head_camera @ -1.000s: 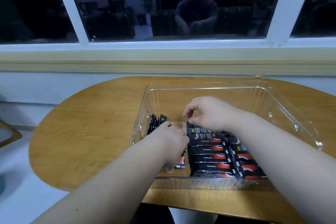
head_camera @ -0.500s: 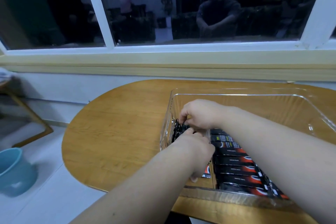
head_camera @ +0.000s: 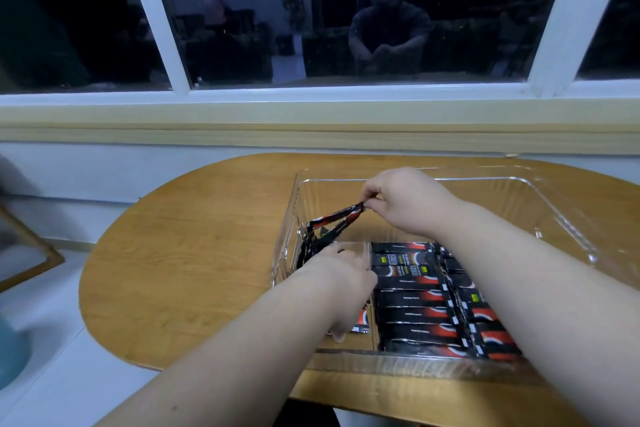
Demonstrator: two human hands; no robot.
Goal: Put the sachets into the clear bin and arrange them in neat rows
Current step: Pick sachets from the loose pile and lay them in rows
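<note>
Sachets (head_camera: 415, 302) lie flat in neat rows in the near right part of the clear bin (head_camera: 554, 204), which sits on the table (head_camera: 194, 253). The right hand (head_camera: 408, 204) pinches the top end of two raised sachets (head_camera: 337, 218), which slant up from a loose bunch (head_camera: 310, 248) against the bin's left wall. The left hand (head_camera: 341, 282) is down inside the bin beside a clear divider (head_camera: 367, 253), fingers bent; whether it holds anything cannot be told.
</note>
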